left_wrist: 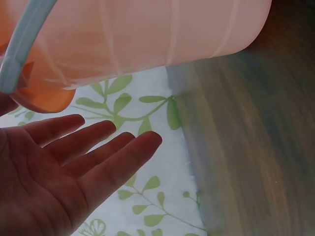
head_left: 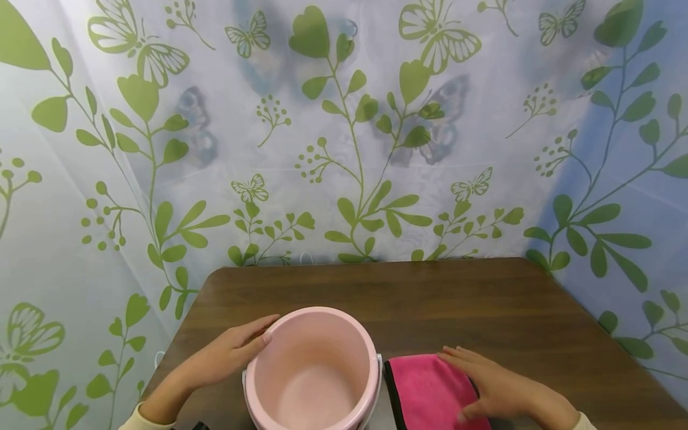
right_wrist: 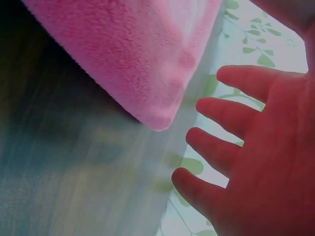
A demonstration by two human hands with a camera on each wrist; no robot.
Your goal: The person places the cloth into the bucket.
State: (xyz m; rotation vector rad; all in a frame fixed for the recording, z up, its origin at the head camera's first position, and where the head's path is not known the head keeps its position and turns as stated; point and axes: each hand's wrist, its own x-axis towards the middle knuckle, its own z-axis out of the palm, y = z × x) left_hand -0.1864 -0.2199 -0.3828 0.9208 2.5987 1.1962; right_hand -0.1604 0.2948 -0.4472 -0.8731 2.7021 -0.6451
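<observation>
A pale pink bucket [head_left: 317, 382] with a light handle [left_wrist: 22, 44] stands at the near middle of the table, its mouth facing up. My left hand [head_left: 231, 352] is at the bucket's left rim, fingers extended; in the left wrist view the fingers [left_wrist: 118, 172] are straight beside the bucket's wall. To the right of the bucket lies a bright pink fleecy cloth [head_left: 430, 388] with dark edging. Over the cloth's right side is my right hand [head_left: 497, 382], its fingers spread and nothing in its grasp. The right wrist view shows these fingers [right_wrist: 216, 152] near a corner of the cloth.
The dark brown wooden table [head_left: 484, 310] has rounded far corners. Behind it and at both sides hangs a white curtain [head_left: 301, 197] printed with green leaves and butterflies. A grey surface [head_left: 383, 409] shows between bucket and cloth. A small black object [head_left: 200, 426] shows at the bottom left.
</observation>
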